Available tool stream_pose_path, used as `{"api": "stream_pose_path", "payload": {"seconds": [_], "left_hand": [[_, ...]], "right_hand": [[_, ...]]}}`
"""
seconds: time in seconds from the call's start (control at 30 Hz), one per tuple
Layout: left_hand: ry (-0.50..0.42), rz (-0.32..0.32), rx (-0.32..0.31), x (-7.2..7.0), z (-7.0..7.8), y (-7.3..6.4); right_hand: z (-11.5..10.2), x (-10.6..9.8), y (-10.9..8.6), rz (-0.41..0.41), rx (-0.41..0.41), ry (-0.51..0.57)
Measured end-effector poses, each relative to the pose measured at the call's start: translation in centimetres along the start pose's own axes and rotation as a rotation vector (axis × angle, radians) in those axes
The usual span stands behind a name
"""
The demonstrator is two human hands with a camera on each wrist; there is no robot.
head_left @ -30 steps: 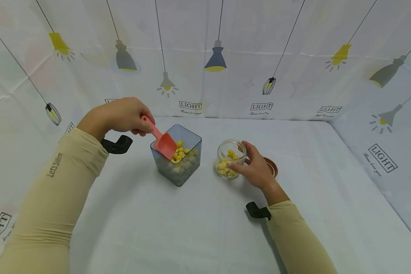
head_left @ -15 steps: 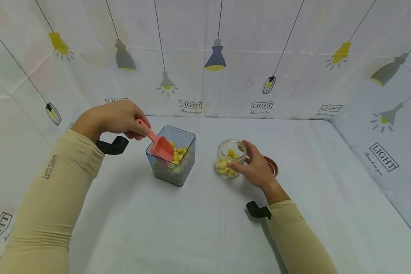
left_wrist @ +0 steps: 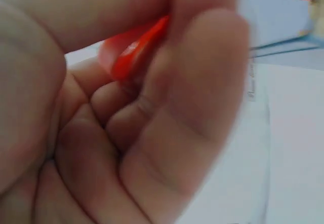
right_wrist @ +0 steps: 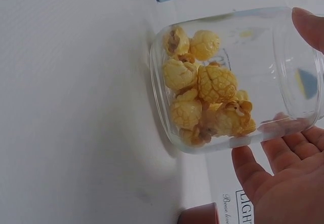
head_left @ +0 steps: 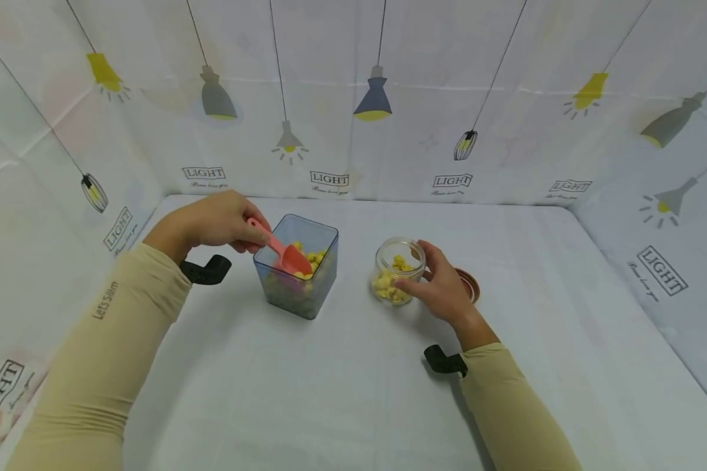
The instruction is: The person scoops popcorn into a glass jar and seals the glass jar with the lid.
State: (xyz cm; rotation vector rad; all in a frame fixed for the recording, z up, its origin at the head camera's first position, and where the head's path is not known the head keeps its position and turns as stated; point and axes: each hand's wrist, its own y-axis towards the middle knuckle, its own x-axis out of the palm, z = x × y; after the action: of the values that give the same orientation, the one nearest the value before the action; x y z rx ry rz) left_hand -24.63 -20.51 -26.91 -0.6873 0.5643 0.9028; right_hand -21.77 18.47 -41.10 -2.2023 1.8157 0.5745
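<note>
My left hand (head_left: 220,219) pinches the handle of a pink scoop (head_left: 295,260); the scoop's bowl dips into a clear bluish square container (head_left: 297,297) partly filled with yellow popcorn (head_left: 315,260). In the left wrist view, curled fingers hide most of the scoop handle (left_wrist: 132,54). Thumb and fingers of my right hand (head_left: 442,288) hold the side of an open glass jar (head_left: 400,248), which stands on the table. Several popcorn pieces (right_wrist: 202,84) lie at the jar's bottom in the right wrist view.
A brown lid (head_left: 468,286) lies on the white-covered table (head_left: 342,392) just right of the jar, partly behind my right hand. A white cloth backdrop (head_left: 507,131) printed with lamps rises behind and at both sides.
The container tips and shifts slightly left from a second ago. My left hand has lowered, and the scoop's bowl sits deeper among the popcorn. My right hand and the jar stay put.
</note>
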Motion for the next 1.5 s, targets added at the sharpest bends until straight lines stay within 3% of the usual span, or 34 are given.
{"api": "stream_pose_path", "payload": {"seconds": [0.37,0.67,0.93,1.17,1.5], "left_hand": [[-0.168,0.123,-0.016,2.2,-1.7,-0.3],[-0.189,0.196,-0.030,2.8,-2.0,-0.5],[-0.155,0.201,0.004,3.4,-1.9,-0.2],[-0.199,0.185,0.000,3.9,-2.5,0.2],[-0.332,0.178,-0.014,3.8,-3.5,0.4]], "right_hand": [[0.0,0.0,0.0,0.004,-0.005,0.004],[0.3,0.0,0.1,0.009,0.005,-0.012],[0.2,0.0,0.1,0.010,0.003,-0.008],[0.3,0.0,0.1,0.006,0.006,-0.017],[0.1,0.0,0.1,0.012,0.009,-0.015]]}}
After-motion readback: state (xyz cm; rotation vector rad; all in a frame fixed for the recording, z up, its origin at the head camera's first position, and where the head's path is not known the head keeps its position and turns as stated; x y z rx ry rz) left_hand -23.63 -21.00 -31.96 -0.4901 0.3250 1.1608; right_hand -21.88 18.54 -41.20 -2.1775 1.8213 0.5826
